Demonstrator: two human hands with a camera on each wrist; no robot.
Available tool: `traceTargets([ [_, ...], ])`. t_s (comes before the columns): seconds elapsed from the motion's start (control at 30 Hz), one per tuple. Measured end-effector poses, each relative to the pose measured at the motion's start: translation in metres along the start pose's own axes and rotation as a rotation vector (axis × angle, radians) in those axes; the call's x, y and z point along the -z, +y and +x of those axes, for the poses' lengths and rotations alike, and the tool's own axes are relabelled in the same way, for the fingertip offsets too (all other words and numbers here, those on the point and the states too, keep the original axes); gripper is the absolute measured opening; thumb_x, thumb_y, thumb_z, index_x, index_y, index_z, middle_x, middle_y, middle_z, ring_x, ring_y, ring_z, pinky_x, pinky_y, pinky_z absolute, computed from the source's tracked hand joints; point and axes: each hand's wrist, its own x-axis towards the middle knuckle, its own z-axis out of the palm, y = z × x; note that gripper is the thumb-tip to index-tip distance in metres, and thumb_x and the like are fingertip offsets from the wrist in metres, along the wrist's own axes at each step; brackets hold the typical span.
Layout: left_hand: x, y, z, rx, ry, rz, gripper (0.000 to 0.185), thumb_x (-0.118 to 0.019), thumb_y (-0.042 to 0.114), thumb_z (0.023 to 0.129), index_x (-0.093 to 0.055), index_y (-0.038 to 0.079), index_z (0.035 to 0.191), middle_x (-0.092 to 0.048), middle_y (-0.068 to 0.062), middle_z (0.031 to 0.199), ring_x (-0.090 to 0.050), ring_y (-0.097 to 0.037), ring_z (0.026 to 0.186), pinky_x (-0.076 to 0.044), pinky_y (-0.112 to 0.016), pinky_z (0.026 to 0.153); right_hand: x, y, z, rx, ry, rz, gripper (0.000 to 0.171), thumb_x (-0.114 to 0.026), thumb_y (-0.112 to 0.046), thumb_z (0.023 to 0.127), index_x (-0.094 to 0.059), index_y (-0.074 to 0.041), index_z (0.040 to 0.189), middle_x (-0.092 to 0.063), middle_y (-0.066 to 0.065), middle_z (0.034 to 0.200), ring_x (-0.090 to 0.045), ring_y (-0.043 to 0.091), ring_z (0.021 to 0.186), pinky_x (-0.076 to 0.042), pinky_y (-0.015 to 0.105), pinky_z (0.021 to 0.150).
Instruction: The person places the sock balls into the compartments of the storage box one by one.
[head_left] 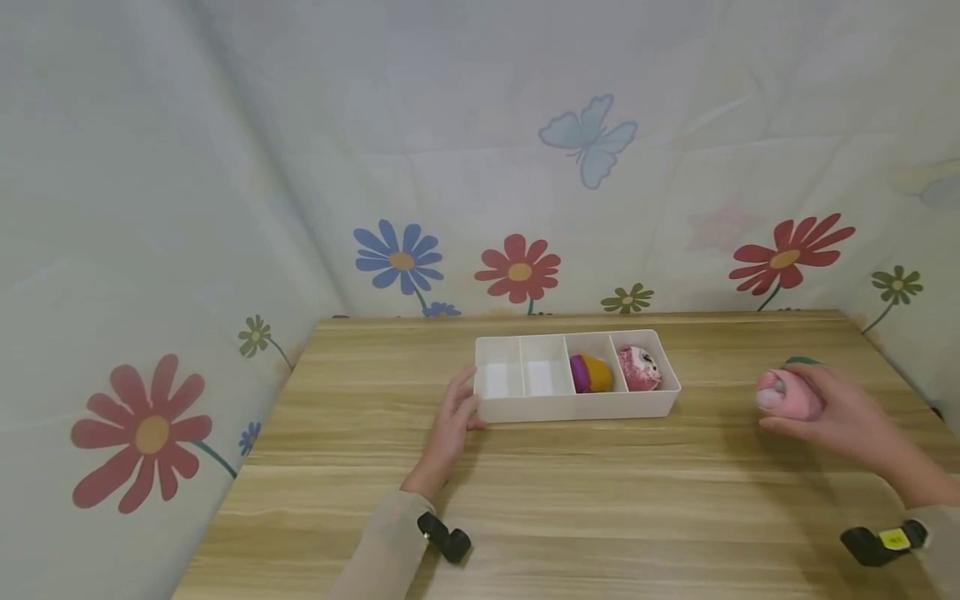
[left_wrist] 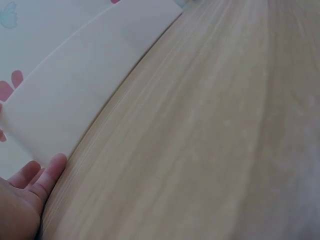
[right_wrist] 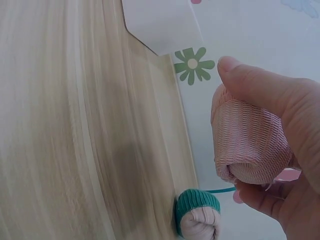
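My right hand holds a rolled pink sock above the right part of the table, its thumb and fingers on either side of the ribbed roll. Beyond it, a green and pale rolled sock lies on the table, mostly hidden by the hand in the head view. A white divided box stands mid-table. My left hand touches its left end, the fingers fairly straight. Toward the box's right side sits a purple and yellow rolled sock; the rightmost compartment has a pink and white one.
The wood-grain table meets a pale cloth backdrop printed with flowers and a butterfly at its back edge. The cloth also hangs along the left and right sides. Nothing lies in the box's two left compartments.
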Motion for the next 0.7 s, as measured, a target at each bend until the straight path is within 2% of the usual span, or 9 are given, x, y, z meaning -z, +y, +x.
traceTargets([
  [0.2,0.0,0.002,0.0,0.015,-0.016,-0.031,0.046,-0.044,0.019,0.099,-0.033,0.018,0.144,-0.041,-0.024,0.13,-0.05,-0.033,0.105,-0.05,-0.05,0.081,-0.002,-0.005,0.001,-0.033,-0.025,-0.017,0.081,-0.085,-0.034,0.064,-0.046,0.009,0.121,-0.046,0.028,0.111,-0.043,0.04,0.092,-0.045,0.045,0.063],
  [0.47,-0.003,0.029,-0.012,0.019,-0.036,-0.044,0.047,-0.041,0.012,0.098,-0.031,0.009,0.144,-0.038,-0.03,0.132,-0.048,-0.039,0.107,-0.045,-0.058,0.084,-0.005,-0.011,0.004,-0.043,-0.039,-0.042,0.085,-0.083,-0.04,0.065,-0.045,0.007,0.124,-0.047,0.027,0.112,-0.041,0.04,0.094,-0.045,0.051,0.064],
  [0.57,-0.003,0.03,-0.012,0.017,-0.032,-0.05,0.047,-0.042,0.011,0.098,-0.031,0.009,0.144,-0.038,-0.03,0.131,-0.048,-0.037,0.107,-0.045,-0.058,0.084,-0.007,-0.014,0.005,-0.042,-0.036,-0.048,0.086,-0.083,-0.041,0.065,-0.045,0.007,0.125,-0.046,0.027,0.113,-0.041,0.04,0.095,-0.044,0.056,0.066],
  [0.7,-0.003,0.031,-0.011,0.019,-0.033,-0.058,0.047,-0.042,0.011,0.098,-0.03,0.008,0.144,-0.037,-0.03,0.132,-0.046,-0.037,0.108,-0.044,-0.059,0.085,-0.007,-0.019,0.006,-0.043,-0.047,-0.049,0.087,-0.083,-0.042,0.064,-0.044,0.005,0.126,-0.046,0.027,0.115,-0.042,0.04,0.095,-0.044,0.056,0.067],
])
